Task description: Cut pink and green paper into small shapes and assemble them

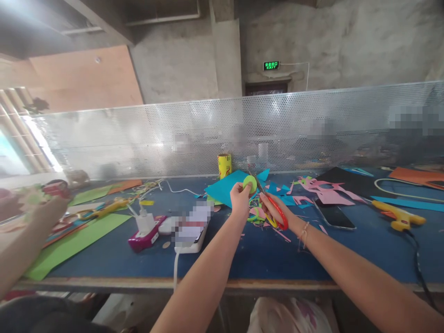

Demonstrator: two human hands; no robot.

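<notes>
My left hand pinches a small round piece of light green paper above the table. Close on its right, my right hand grips a pair of scissors with red and yellow handles. The dark blades point up and away, beside the edge of the green piece; whether they touch it I cannot tell. Behind my hands lies a blue paper sheet. Under and around them are green and pink paper scraps. Larger pink cut-outs spread to the right.
A phone and a yellow glue gun lie to the right. Leftward are a purple power strip, a white device with a cable, and green paper. A yellow roll stands by the perforated metal screen. Another person's arm reaches in at far left.
</notes>
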